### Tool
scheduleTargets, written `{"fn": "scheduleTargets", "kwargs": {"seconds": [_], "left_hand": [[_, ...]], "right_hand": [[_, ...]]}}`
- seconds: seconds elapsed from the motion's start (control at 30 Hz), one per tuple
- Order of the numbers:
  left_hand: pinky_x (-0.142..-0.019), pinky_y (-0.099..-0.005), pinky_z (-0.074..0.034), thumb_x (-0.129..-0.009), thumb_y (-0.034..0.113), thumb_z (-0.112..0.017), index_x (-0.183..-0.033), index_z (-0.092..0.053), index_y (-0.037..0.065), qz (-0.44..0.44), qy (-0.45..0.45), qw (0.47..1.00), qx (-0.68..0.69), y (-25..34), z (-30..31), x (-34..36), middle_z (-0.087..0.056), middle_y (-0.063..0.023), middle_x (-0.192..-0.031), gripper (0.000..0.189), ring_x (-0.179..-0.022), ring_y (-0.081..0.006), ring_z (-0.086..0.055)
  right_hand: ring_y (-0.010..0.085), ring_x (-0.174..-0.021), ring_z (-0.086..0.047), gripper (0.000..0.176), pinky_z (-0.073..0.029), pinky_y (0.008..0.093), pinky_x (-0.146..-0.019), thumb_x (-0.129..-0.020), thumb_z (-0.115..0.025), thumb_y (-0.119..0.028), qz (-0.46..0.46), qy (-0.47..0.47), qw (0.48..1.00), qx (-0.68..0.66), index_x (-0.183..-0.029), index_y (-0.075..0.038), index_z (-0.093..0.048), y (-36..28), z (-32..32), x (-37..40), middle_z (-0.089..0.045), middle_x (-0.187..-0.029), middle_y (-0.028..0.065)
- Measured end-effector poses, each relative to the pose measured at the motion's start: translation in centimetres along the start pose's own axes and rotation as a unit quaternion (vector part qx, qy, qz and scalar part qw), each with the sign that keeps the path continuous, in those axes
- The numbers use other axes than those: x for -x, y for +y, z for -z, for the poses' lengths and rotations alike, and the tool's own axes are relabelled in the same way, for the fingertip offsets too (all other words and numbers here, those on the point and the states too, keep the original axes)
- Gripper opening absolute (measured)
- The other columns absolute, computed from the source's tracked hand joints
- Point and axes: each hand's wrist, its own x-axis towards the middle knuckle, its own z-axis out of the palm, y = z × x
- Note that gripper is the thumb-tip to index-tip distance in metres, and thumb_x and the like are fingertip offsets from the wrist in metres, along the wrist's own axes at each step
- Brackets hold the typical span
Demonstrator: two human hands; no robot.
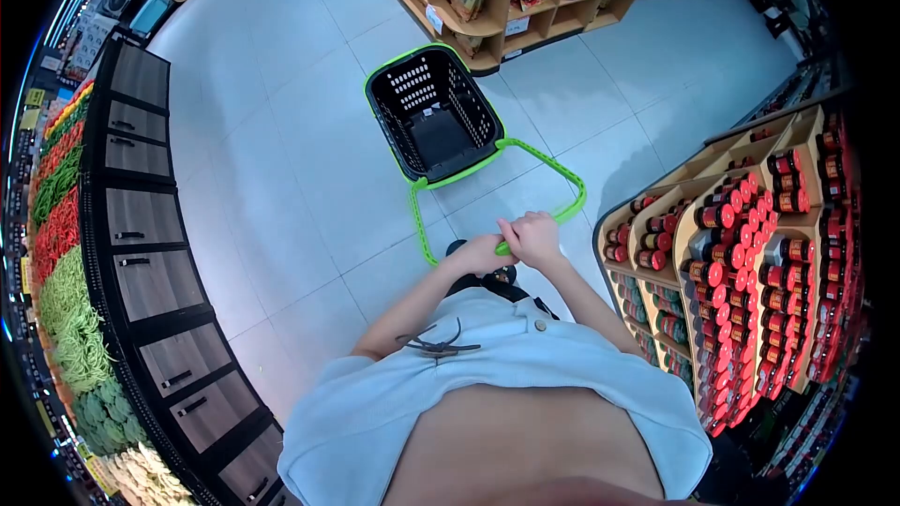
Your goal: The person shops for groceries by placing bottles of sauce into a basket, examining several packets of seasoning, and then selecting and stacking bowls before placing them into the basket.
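Note:
A black shopping basket (pixel 450 164) with a bright green rim stands on the floor ahead of me, and a small white piece that I cannot make out lies inside it. From its near side a long green handle (pixel 568 173) reaches back toward my body. My left hand (pixel 478 256) is closed around the handle's crossbar. Right beside it, my right hand (pixel 534 239) is also wrapped over the bar, its thumb near the left hand. A short bit of green shows between the two hands; my fingers hide the rest.
Vegetables in rows, with green beans (pixel 75 319) among them, fill a display on the left above dark cabinets (pixel 155 225). At right, wooden shelves (pixel 689 215) hold many red-lidded jars (pixel 717 272). A wooden shelf unit (pixel 487 61) with packets stands beyond the basket. Pale floor tiles (pixel 281 150) lie between.

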Motion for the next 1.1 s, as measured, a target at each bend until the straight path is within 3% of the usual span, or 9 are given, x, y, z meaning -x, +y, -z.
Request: {"fn": "scheduleTargets", "kwargs": {"seconds": [0.07, 0.13, 0.33, 0.4, 0.53, 0.77, 0.97, 1.0, 1.1], "left_hand": [[-0.043, -0.0276, -0.044, -0.081, 0.042, -0.061, -0.104, -0.055, 0.005, 0.005, -0.076, 0.997, 0.025, 0.3, 0.0, 0.1, -0.055, -0.0051, -0.061, 0.044, -0.046, -0.0147, -0.054], [-0.042, -0.0270, -0.042, -0.086, 0.039, -0.058, -0.105, -0.053, 0.004, 0.008, -0.141, 0.988, 0.054, -0.1, -0.2, -0.3, -0.051, -0.0037, -0.060, 0.040, -0.047, -0.0127, -0.051], [-0.038, -0.0252, -0.033, -0.089, 0.037, -0.056, -0.095, -0.051, 0.006, 0.017, -0.190, 0.978, 0.089, 0.2, 0.9, -1.9, -0.044, 0.0007, -0.059, 0.032, -0.043, -0.0094, -0.042], [-0.040, -0.0247, -0.030, -0.090, 0.034, -0.055, -0.092, -0.050, 0.007, 0.024, -0.200, 0.975, 0.096, 0.9, 2.2, -1.9, -0.043, 0.0033, -0.060, 0.027, -0.046, -0.0065, -0.040], [-0.044, -0.0226, -0.032, -0.087, 0.041, -0.058, -0.091, -0.053, 0.009, 0.015, -0.133, 0.979, 0.157, 1.3, 2.8, -3.3, -0.046, 0.0031, -0.061, 0.033, -0.051, -0.0063, -0.040], [-0.053, -0.0243, -0.040, -0.084, 0.043, -0.061, -0.097, -0.059, 0.007, 0.069, 0.079, 0.993, 0.062, 4.3, 4.4, -6.3, -0.055, 0.0003, -0.066, 0.038, -0.059, -0.0083, -0.050], [-0.067, -0.0345, -0.047, -0.080, 0.044, -0.065, -0.098, -0.063, 0.004, 0.037, 0.286, 0.957, -0.028, 3.6, 8.0, -9.2, -0.064, -0.0146, -0.078, 0.044, -0.069, -0.0257, -0.061], [-0.068, -0.0380, -0.047, -0.079, 0.042, -0.065, -0.097, -0.064, 0.003, 0.056, 0.293, 0.954, -0.021, 5.1, 9.5, -8.9, -0.063, -0.0194, -0.081, 0.043, -0.072, -0.0329, -0.061], [-0.061, -0.0395, -0.045, -0.079, 0.047, -0.063, -0.091, -0.065, 0.008, 0.043, 0.284, 0.958, 0.013, 4.8, 13.7, -9.7, -0.061, -0.0165, -0.071, 0.041, -0.066, -0.0324, -0.060]], "right_hand": [[0.0290, -0.049, -0.054, 0.045, -0.041, 0.0408, -0.050, -0.085, -0.054, -0.033, -0.004, -0.006, 1.000, -0.001, -0.049, -0.007, -0.058, -0.1, 0.7, 0.9, -0.055, -0.050, 0.0109], [0.0286, -0.049, -0.055, 0.044, -0.042, 0.0396, -0.049, -0.085, -0.055, -0.030, 0.011, -0.015, 1.000, -0.025, -0.047, -0.008, -0.057, -0.1, 1.5, 1.5, -0.055, -0.050, 0.0110], [0.0283, -0.052, -0.054, 0.036, -0.042, 0.0399, -0.048, -0.082, -0.059, -0.020, 0.095, -0.029, 0.992, -0.082, -0.050, -0.006, -0.054, 3.2, 3.2, -0.1, -0.052, -0.050, 0.0097], [0.0285, -0.052, -0.054, 0.035, -0.042, 0.0404, -0.048, -0.081, -0.058, -0.018, 0.092, 0.045, 0.993, -0.064, -0.049, -0.006, -0.052, 5.6, 3.6, -1.8, -0.051, -0.050, 0.0099], [0.0302, -0.050, -0.055, 0.034, -0.044, 0.0411, -0.050, -0.081, -0.056, -0.018, 0.105, 0.062, 0.990, -0.074, -0.049, -0.006, -0.052, 9.8, 3.5, -4.8, -0.053, -0.050, 0.0117], [0.0296, -0.041, -0.053, 0.043, -0.041, 0.0391, -0.040, -0.084, -0.057, -0.029, 0.101, 0.056, 0.985, -0.127, -0.048, -0.007, -0.055, 13.5, 2.3, -10.2, -0.053, -0.047, 0.0114], [0.0306, -0.041, -0.053, 0.042, -0.041, 0.0400, -0.041, -0.083, -0.058, -0.027, 0.132, 0.053, 0.980, -0.141, -0.047, -0.007, -0.056, 14.4, 2.8, -19.8, -0.053, -0.046, 0.0117], [0.0307, -0.041, -0.053, 0.041, -0.042, 0.0401, -0.041, -0.083, -0.058, -0.027, 0.132, 0.050, 0.981, -0.133, -0.047, -0.007, -0.057, 14.1, 2.9, -21.4, -0.053, -0.047, 0.0118], [0.0309, -0.043, -0.055, 0.039, -0.043, 0.0407, -0.043, -0.083, -0.058, -0.027, 0.110, 0.010, 0.988, -0.107, -0.050, -0.007, -0.059, 13.5, 2.3, -25.7, -0.055, -0.049, 0.0121]]}}
